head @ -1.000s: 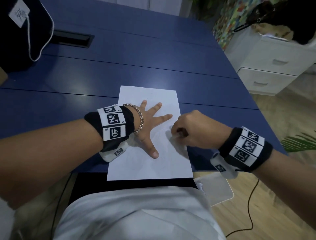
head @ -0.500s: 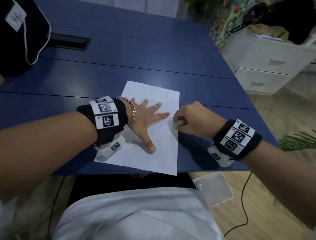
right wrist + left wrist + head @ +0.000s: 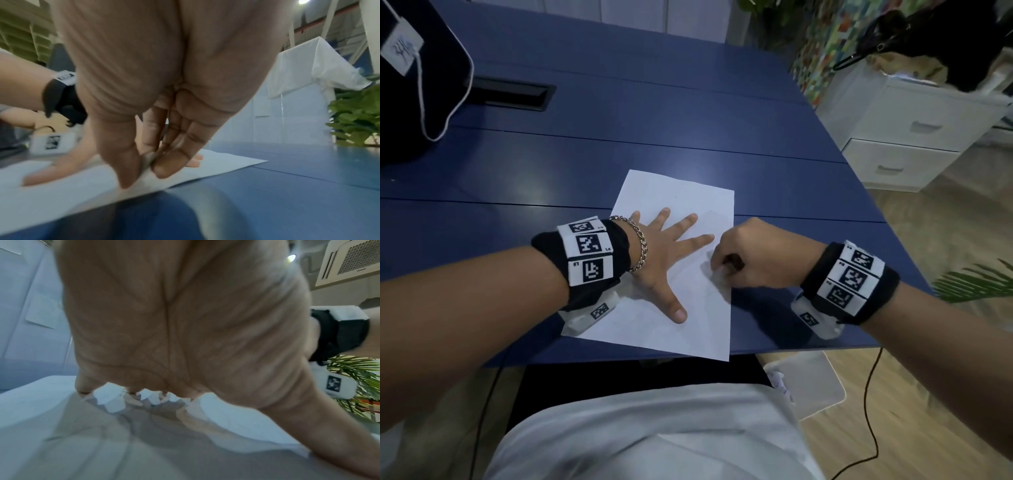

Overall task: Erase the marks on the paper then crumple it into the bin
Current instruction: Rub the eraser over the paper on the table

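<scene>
1. Head view: paper (image 3: 678, 270) lay near the table (image 3: 688, 137) edge; left hand (image 3: 664, 263) spread flat, pinning it against sliding.
2. Left wrist view: palm down on the sheet.
3. Right wrist view: right hand (image 3: 148, 162) pinched what was probably an eraser (image 3: 148, 160), rubbing the paper's right edge.

Very little here can be read. Your wristbands (image 3: 589, 251) carry black-and-white square code patterns, machine markers rather than words; tiny characters sit at the corners of the panels, too small to make out. The white camera units (image 3: 599, 311) under your wrists bear the same kind of square marker, seen also in the left wrist view (image 3: 333, 383) and the right wrist view (image 3: 52, 142). A white tag (image 3: 401, 50) on the dark bag at the far left corner of the surface shows handwritten strokes, illegible. The paper (image 3: 681, 205) shows no readable writing.
</scene>
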{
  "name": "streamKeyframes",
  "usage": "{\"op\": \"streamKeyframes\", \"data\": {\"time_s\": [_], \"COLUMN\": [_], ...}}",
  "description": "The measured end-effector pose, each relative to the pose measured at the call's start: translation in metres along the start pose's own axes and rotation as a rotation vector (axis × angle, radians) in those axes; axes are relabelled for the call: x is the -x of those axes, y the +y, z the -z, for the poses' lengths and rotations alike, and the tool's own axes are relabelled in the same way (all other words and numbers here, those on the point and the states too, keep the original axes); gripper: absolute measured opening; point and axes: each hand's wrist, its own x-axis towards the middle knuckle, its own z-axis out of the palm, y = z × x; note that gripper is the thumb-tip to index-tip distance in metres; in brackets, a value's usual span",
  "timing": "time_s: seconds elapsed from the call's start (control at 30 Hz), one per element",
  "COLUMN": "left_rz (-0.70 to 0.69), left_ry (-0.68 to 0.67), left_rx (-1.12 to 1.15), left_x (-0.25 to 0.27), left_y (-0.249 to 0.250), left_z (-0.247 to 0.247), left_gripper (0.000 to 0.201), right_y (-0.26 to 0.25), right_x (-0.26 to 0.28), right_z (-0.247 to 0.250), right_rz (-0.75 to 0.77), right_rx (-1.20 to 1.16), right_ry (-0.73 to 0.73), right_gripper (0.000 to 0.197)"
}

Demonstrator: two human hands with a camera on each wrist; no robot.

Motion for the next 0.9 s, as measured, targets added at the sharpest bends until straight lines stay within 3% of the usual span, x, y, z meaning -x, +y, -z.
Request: {"op": "streamKeyframes", "data": {"time_s": [0.1, 0.3, 0.43, 0.63, 0.8, 0.9], "left_rz": [0.005, 0.018, 0.015, 0.025, 0.026, 0.034], "left_ry": [0.001, -0.009, -0.011, -0.009, -0.017, -0.013], "left_rx": [0.002, -0.014, -0.009, -0.01, -0.016, -0.012], "left_x": [-0.001, 0.001, 0.0, 0.002, 0.001, 0.003], "left_y": [0.002, 0.001, 0.003, 0.003, 0.005, 0.005], "left_z": [0.0, 0.002, 0.002, 0.002, 0.003, 0.003], "left_gripper": [0.158, 0.155, 0.156, 0.155, 0.157, 0.155], "right_y": [0.007, -0.003, 0.01, -0.016, 0.005, -0.018], "right_x": [-0.004, 0.007, 0.001, 0.016, 0.006, 0.016], "right_z": [-0.003, -0.004, -0.004, -0.012, -0.007, -0.015], "right_rz": [-0.062, 0.016, -0.063, 0.059, -0.079, 0.013], "right_rx": [0.008, -0.024, -0.02, -0.004, 0.004, 0.039], "right_ry": [0.136, -0.005, 0.157, -0.038, 0.135, 0.026], "right_gripper": [0.017, 0.016, 0.015, 0.014, 0.012, 0.013]}}
